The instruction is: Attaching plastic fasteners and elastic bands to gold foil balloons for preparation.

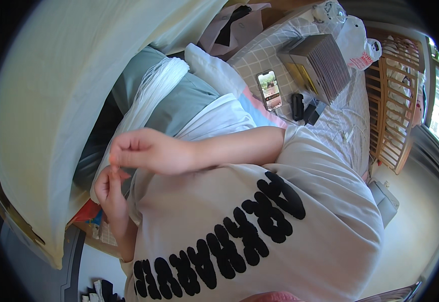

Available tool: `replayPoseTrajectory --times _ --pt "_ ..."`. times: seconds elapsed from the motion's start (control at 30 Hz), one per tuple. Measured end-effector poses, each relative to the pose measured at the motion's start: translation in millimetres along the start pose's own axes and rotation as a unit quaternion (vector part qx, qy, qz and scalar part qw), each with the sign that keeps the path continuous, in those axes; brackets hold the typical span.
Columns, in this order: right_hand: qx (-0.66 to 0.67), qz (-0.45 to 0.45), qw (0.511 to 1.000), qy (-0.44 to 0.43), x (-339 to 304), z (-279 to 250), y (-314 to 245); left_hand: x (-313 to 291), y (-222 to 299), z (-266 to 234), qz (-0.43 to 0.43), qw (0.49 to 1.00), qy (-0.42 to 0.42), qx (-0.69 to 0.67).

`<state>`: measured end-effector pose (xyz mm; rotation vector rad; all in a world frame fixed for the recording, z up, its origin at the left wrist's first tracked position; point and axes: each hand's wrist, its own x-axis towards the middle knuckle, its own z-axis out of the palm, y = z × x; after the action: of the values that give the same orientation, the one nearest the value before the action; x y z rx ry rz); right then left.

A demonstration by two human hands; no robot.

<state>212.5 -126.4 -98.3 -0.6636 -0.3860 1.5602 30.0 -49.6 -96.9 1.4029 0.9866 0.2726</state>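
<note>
My right hand (151, 151) reaches across my chest to the left, its fingers curled and pinched at the tips. Just below it, my left hand (111, 194) is also pinched, its fingertips almost meeting those of the right. Whatever sits between the fingertips is too fine to make out. A thick bundle of white thread (161, 78) drapes over my lap on grey-green cloth (179, 108), and its strands run down behind my hands.
A large cream cloth (53, 126) hangs close on the left. To the right, a lit phone (270, 90), a black case (297, 106) and a stack of thin sleeves (325, 65) lie on a checked bedsheet (257, 48). White plastic bags (355, 43) and a wooden crib (393, 100) stand beyond.
</note>
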Motion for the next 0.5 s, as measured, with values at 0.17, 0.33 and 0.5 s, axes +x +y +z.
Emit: replayPoseTrajectory --times 0.17,0.33,0.5 --pt "-0.165 -0.096 0.979 -0.072 -6 19 -4 5 -38 -3 0.076 0.981 0.008 -0.178" --pt "-0.409 -0.083 0.902 -0.114 -6 10 1 9 32 37 -0.051 0.951 0.215 -0.214" --pt "-0.504 0.001 0.857 -0.107 -4 2 2 1 31 11 -0.029 0.891 -0.002 -0.452"
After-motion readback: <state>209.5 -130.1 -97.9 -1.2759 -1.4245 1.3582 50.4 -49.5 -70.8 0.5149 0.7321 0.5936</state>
